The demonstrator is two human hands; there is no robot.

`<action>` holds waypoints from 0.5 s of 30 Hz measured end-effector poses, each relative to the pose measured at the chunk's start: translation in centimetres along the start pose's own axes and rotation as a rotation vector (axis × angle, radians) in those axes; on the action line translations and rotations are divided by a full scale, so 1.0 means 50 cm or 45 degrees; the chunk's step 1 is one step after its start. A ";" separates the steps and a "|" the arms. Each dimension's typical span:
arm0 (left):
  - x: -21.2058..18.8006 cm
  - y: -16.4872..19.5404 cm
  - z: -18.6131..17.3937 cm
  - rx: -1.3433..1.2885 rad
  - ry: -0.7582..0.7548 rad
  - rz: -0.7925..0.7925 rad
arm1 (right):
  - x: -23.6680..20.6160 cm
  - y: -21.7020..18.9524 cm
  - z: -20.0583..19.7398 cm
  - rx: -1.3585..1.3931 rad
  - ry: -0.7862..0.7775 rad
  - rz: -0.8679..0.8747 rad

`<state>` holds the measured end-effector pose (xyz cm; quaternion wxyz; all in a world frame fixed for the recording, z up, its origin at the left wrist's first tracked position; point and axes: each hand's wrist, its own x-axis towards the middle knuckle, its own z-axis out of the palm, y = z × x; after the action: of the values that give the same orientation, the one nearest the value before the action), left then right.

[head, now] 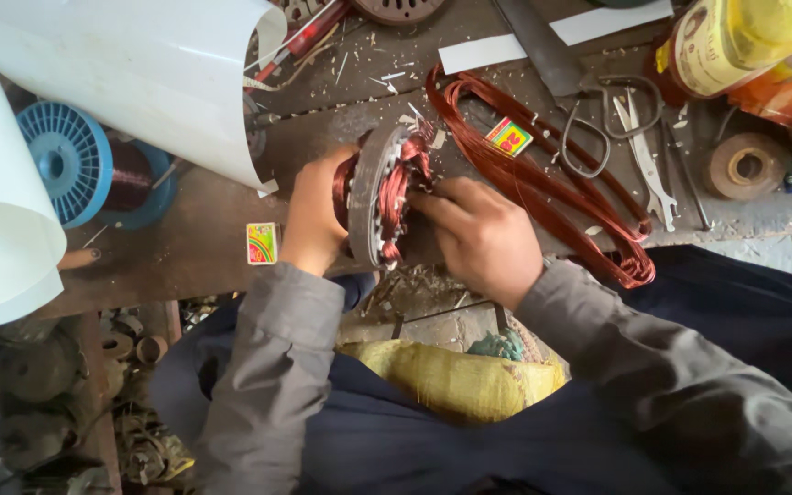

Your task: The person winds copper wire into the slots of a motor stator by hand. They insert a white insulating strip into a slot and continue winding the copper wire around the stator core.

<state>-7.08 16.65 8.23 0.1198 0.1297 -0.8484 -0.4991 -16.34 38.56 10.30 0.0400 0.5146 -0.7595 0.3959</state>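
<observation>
Both arms are reaching away from the body, grey sleeves covering them to the wrists, and the forearms are angling in toward each other. The left hand (312, 220) is lying to the left, its back facing up and its fingers curling away out of sight in a firm grip. The right hand (480, 236) is sitting just right of it, knuckles raised, fingers (433, 203) bending and pointing left toward the other hand, pinching closely together.

A repair workshop: copper wire coils (552, 174), scissors (611, 115), a littered workbench (185, 247).
</observation>
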 end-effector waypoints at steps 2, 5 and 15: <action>-0.003 0.008 0.004 0.092 0.077 0.137 | 0.002 0.000 -0.004 0.191 0.029 0.335; -0.003 0.021 0.007 0.139 0.104 0.163 | 0.015 0.008 -0.001 0.275 0.018 0.458; -0.013 0.036 0.008 -0.054 0.077 0.053 | 0.019 0.012 0.025 0.256 -0.052 0.466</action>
<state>-6.79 18.06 9.57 0.1584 0.1244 -0.8361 -0.5103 -16.85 37.12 9.53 -0.0996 0.3775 -0.7977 0.4597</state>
